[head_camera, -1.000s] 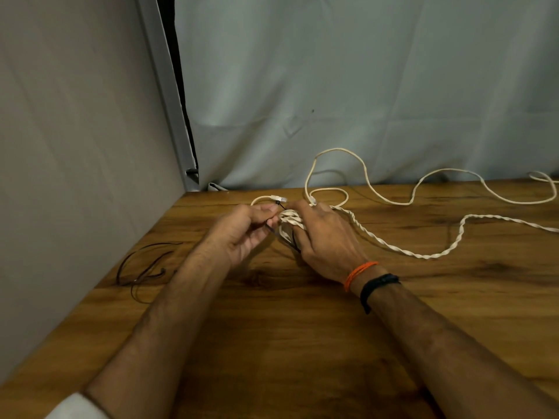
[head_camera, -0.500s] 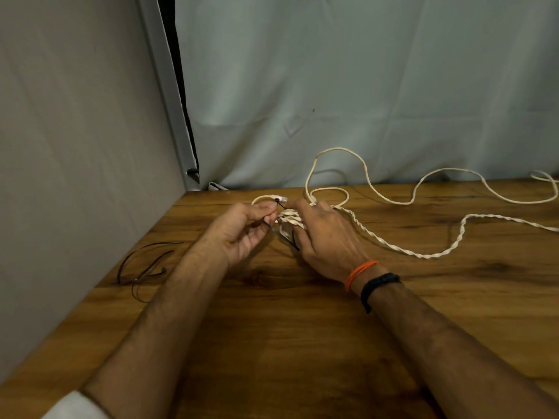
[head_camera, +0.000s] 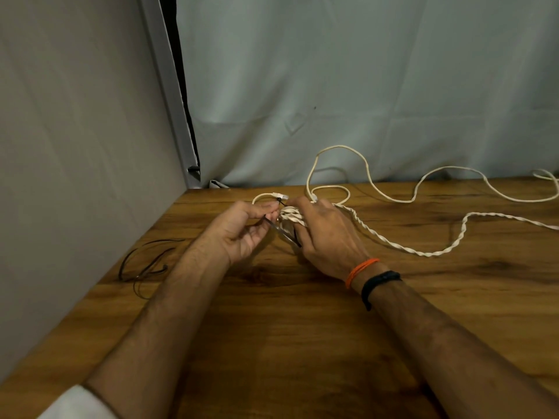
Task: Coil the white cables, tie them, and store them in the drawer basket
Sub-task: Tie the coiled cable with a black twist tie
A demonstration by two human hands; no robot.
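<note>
Nearest me, the brown wooden bench (head_camera: 302,343). On it, my right hand (head_camera: 328,237) clamps its fingers round the small coil of twisted white cable (head_camera: 291,215). Just left of the coil, my left hand (head_camera: 242,234) pinches a thin black tie (head_camera: 279,229), barely shifted from a second ago, so tying continues. Beyond the coil, loose white cable (head_camera: 423,252) trails uncoiled.

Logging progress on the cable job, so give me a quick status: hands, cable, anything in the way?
Left hand pinching black tie. Right hand gripping white cable coil. Long tail uncoiled across table. Nothing blocking.
</note>
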